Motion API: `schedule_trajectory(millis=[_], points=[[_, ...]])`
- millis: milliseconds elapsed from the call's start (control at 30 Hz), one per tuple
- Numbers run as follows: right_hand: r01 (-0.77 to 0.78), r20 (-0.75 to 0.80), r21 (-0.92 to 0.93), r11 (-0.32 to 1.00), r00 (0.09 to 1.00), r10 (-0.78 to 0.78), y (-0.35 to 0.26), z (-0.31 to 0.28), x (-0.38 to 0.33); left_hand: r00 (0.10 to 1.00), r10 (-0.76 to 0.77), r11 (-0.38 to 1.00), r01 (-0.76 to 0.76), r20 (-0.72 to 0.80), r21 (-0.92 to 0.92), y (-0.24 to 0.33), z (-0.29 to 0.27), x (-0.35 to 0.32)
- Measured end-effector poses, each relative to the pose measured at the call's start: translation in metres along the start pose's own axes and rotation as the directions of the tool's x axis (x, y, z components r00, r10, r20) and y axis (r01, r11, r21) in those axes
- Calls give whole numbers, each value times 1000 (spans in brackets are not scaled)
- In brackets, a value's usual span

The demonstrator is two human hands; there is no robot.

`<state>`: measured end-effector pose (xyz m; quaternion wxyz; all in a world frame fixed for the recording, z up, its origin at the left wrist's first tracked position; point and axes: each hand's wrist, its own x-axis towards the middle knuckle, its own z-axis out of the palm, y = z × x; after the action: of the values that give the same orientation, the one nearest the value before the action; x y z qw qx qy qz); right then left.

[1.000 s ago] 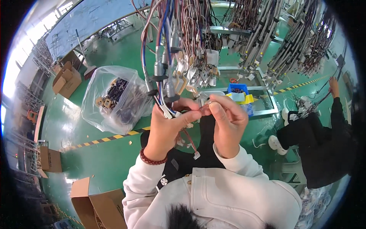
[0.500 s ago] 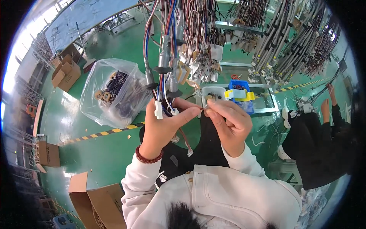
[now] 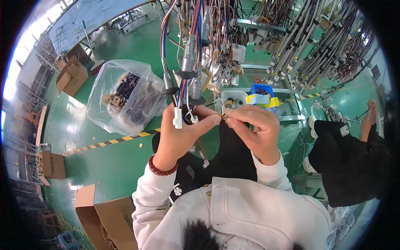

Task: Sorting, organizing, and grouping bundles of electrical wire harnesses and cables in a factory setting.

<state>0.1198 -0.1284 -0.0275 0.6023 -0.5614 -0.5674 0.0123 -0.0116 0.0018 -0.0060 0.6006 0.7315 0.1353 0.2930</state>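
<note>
A wire harness (image 3: 188, 62) hangs in front of me, its coloured wires running through grey sleeves with black rubber grommets. My left hand (image 3: 177, 133) is closed round its lower wires. A white connector (image 3: 178, 118) stands out over the back of that hand, and a smaller white plug (image 3: 194, 119) sits beside the thumb. Below the palm dangles a brown wire end with a pale connector (image 3: 206, 163). My right hand (image 3: 256, 129) pinches a small dark piece (image 3: 224, 117) against the left thumb tip; its kind is too small to make out.
Many more harnesses (image 3: 300, 46) hang at the right on metal rails. Behind my hands stand a white tray (image 3: 234, 92) and a blue bin (image 3: 262, 88). A clear plastic bag of parts (image 3: 137, 71) and an open carton (image 3: 116, 216) are at left. A co-worker (image 3: 348, 154) sits at right.
The harness has swung slightly right and down. My right hand has shifted a little right and turned, still pinching at the left fingertips. The co-worker's hands have moved.
</note>
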Motion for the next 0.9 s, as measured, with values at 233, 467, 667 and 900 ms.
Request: schedule_trajectory(millis=[233, 467, 667, 900], points=[[-201, -131, 753, 627, 888, 442, 15, 18, -14, 981, -171, 846, 98, -93, -525, -10, 11, 4], [-123, 61, 241, 963, 992, 112, 11, 26, -22, 990, -125, 565, 21, -60, -825, -19, 11, 9], [-178, 23, 288, 941, 984, 179, 0, 26, -18, 997, -17, 285, 80, 79, -955, -17, 18, 11], [-320, 83, 325, 890, 947, 310, 4, 29, -16, 996, -32, 322, 92, 86, -942, -24, 15, 17]])
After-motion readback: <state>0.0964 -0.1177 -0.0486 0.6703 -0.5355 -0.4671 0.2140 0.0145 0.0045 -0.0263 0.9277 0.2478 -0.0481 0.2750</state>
